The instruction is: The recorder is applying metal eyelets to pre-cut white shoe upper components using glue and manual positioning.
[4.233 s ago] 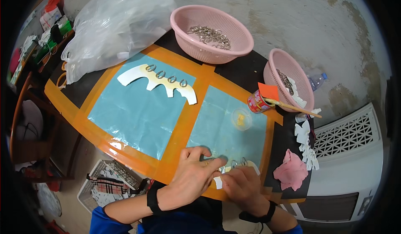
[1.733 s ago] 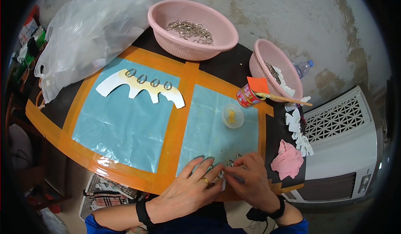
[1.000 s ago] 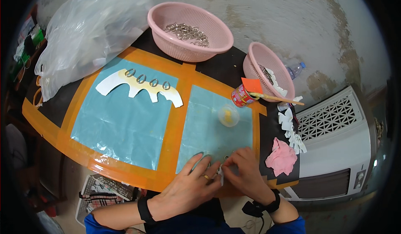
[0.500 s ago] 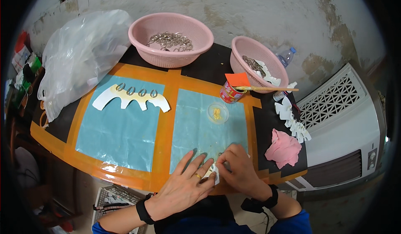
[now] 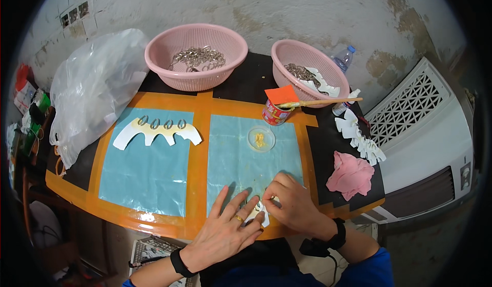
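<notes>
A white scalloped cut-out piece (image 5: 265, 219) lies at the near edge of the right-hand blue sheet (image 5: 230, 149), mostly covered by my hands. My left hand (image 5: 230, 223) rests on it palm down with the fingers spread, a ring on one finger. Close beside those fingertips, my right hand (image 5: 291, 202) is closed in a pinch over the piece; what its fingertips hold is hidden. On the left-hand blue sheet (image 5: 143, 179) lies another white scalloped piece (image 5: 156, 133), yellowish along its upper edge, with several oval metal rings (image 5: 155, 124) standing in a row there.
A shallow clear dish (image 5: 270, 145) holds yellow paste. Behind it, a red can (image 5: 277, 114) carries an orange card and a wooden-handled brush (image 5: 328, 102). Two pink baskets (image 5: 156, 64) hold metal rings. A pink cloth (image 5: 351, 177), white cut-outs (image 5: 361, 146) and a plastic bag (image 5: 97, 82) flank the sheets.
The view has shifted slightly, so the baskets and bag sit further left. Both hands stay at the same white piece; the right fingers remain pinched, with little visible movement.
</notes>
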`<state>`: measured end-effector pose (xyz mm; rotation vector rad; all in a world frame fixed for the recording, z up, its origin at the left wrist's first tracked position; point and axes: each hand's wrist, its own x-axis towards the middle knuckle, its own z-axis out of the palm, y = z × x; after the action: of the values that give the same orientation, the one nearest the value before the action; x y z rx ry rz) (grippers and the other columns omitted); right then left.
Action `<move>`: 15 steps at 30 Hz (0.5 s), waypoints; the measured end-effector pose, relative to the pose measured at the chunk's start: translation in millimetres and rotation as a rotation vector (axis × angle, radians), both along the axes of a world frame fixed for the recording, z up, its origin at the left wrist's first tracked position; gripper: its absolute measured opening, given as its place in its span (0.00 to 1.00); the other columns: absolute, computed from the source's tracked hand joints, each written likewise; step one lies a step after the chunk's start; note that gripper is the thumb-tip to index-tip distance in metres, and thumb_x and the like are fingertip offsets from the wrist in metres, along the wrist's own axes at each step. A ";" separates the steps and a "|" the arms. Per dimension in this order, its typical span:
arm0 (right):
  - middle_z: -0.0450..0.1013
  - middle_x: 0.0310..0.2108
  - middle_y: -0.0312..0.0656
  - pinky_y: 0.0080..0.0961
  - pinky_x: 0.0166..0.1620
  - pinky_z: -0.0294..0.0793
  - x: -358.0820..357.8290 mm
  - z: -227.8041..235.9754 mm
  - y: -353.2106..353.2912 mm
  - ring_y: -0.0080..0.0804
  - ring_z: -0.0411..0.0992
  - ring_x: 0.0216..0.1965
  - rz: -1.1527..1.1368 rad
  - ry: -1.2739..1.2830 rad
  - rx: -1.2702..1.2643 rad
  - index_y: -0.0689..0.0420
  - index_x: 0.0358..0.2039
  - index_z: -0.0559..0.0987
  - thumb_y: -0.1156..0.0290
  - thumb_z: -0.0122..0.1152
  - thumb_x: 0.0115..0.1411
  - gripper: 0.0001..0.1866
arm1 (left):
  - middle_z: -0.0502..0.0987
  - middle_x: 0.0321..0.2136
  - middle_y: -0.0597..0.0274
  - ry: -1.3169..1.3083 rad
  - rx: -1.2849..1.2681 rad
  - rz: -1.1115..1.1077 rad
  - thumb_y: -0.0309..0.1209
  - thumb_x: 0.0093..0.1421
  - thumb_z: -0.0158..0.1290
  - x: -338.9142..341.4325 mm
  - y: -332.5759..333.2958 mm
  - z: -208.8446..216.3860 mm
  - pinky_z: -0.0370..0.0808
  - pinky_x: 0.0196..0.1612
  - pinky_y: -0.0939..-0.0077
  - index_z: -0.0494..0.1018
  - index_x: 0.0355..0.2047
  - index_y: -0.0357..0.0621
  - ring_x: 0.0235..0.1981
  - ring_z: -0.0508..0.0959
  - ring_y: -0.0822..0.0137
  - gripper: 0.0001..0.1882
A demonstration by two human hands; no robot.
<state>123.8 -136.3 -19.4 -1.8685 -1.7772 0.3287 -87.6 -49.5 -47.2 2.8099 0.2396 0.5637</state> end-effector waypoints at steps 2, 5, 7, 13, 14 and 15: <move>0.69 0.37 0.41 0.36 0.38 0.73 0.2 0.2 0.5 0.42 0.72 0.38 0.003 0.022 -0.005 0.55 0.34 0.76 0.74 0.68 0.57 0.08 | 0.72 0.63 0.60 0.002 0.006 0.009 0.47 0.63 0.62 -1.0 0.4 0.2 0.52 0.73 0.34 0.80 0.53 0.60 0.67 0.67 0.49 0.19; 0.69 0.39 0.42 0.40 0.39 0.73 -0.5 7.1 1.2 0.45 0.73 0.39 -0.068 0.122 -0.088 0.55 0.39 0.73 0.73 0.69 0.56 0.13 | 0.71 0.64 0.62 0.002 0.000 0.030 0.46 0.63 0.63 -0.7 -1.6 4.7 0.54 0.73 0.37 0.81 0.51 0.59 0.68 0.66 0.50 0.18; 0.68 0.40 0.43 0.40 0.40 0.74 2.3 11.2 3.8 0.46 0.73 0.39 -0.090 0.166 -0.135 0.56 0.41 0.72 0.72 0.69 0.56 0.16 | 0.71 0.65 0.64 -0.002 -0.030 0.035 0.45 0.63 0.63 -0.1 -2.8 7.6 0.56 0.72 0.40 0.81 0.51 0.58 0.68 0.65 0.50 0.18; 0.69 0.39 0.45 0.36 0.40 0.73 15.2 9.2 11.0 0.43 0.73 0.37 -0.014 0.152 -0.141 0.59 0.40 0.72 0.73 0.71 0.57 0.16 | 0.75 0.62 0.69 -0.034 0.139 -0.027 0.43 0.62 0.64 3.8 -4.4 5.9 0.61 0.69 0.52 0.81 0.50 0.51 0.66 0.69 0.57 0.18; 0.70 0.38 0.45 0.36 0.40 0.73 16.3 9.5 11.6 0.43 0.73 0.37 -0.011 0.159 -0.154 0.59 0.39 0.72 0.74 0.71 0.56 0.16 | 0.76 0.62 0.68 -0.022 0.140 -0.031 0.42 0.62 0.64 4.6 -4.4 7.4 0.62 0.69 0.52 0.81 0.49 0.51 0.66 0.70 0.58 0.17; 0.70 0.37 0.45 0.36 0.40 0.73 17.0 9.1 12.1 0.43 0.74 0.37 -0.005 0.168 -0.168 0.59 0.39 0.72 0.74 0.70 0.56 0.15 | 0.76 0.61 0.68 -0.009 0.138 -0.033 0.42 0.63 0.63 5.0 -4.8 8.8 0.62 0.68 0.53 0.81 0.49 0.51 0.65 0.70 0.59 0.17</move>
<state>140.8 -124.2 -10.3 -1.8970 -1.6756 0.6317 -82.7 -54.3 -38.4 2.9378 0.1572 0.6068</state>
